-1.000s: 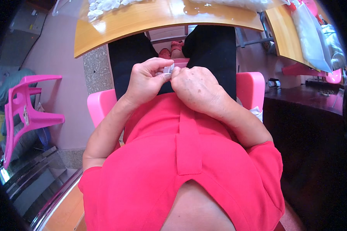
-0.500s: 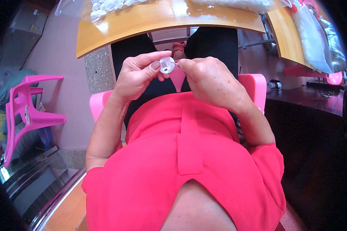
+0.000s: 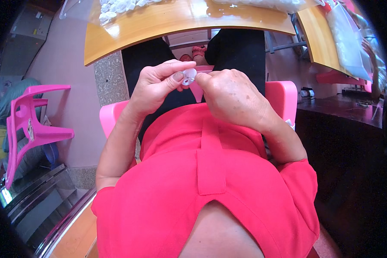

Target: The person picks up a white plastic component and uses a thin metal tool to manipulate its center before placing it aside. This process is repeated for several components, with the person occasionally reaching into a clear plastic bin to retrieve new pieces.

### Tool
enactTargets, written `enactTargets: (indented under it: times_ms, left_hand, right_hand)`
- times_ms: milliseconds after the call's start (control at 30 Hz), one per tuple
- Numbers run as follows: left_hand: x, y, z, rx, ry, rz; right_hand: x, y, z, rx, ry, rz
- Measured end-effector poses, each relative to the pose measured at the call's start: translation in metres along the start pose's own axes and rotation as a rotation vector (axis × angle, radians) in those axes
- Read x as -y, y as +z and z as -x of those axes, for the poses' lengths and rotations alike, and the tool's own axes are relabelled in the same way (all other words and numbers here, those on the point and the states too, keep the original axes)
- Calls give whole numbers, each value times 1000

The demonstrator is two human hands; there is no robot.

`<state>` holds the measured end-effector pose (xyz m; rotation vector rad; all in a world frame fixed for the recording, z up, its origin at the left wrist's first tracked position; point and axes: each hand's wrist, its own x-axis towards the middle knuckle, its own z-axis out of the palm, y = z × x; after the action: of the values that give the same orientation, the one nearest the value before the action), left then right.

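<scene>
Between the thumb and fingers of my left hand is a small round white plastic piece, with a dark reddish spot on its lower part. My right hand is closed in a pinch, its fingertips against the piece's right side. A thin metal tool pokes out of that pinch onto the white piece; its handle is hidden inside my right hand, so its exact kind does not show. Both hands are held above my lap, short of the table's near edge.
Ahead lies a wooden table with several small white plastic pieces on clear plastic at its far left. A second table at right bears a filled plastic bag, with another person's hand beside it. A pink chair stands left.
The white piece has turned and tilted in my left fingers. My right hand has shifted slightly, bringing the thin tool further over the piece. The other person's hand has come into view at right.
</scene>
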<state>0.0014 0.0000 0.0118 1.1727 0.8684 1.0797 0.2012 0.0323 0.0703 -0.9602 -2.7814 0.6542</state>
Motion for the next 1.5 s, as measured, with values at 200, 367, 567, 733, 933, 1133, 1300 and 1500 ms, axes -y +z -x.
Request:
enactTargets:
  times_ms: [200, 367, 567, 733, 933, 1133, 1300, 1500]
  left_hand:
    - [4, 5, -2, 12, 7, -162]
    - [6, 15, 2, 32, -73, -213]
    - [-21, 10, -13, -156, 61, -462]
    - [-110, -41, -70, -626, 700, -906]
    - [-184, -98, -173, -550, 568, -1524]
    - [-162, 5, -275, 117, 329, -1203]
    - [-115, 43, -345, 453, 236, -1579]
    - [-83, 45, -369, 621, 294, -1751]
  right_hand:
    - [-2, 3, -4, 142, 22, 44]
    - [-8, 3, 0, 206, -116, 185]
    - [-12, -4, -3, 86, -40, 159]
    - [-31, -17, 1, -80, 24, 97]
    - [-33, 2, -1, -19, -10, 35]
    - [-41, 7, 0, -5, -43, -34]
    - [-48, 4, -3, -43, -38, -62]
    - [-60, 8, -6, -68, -20, -100]
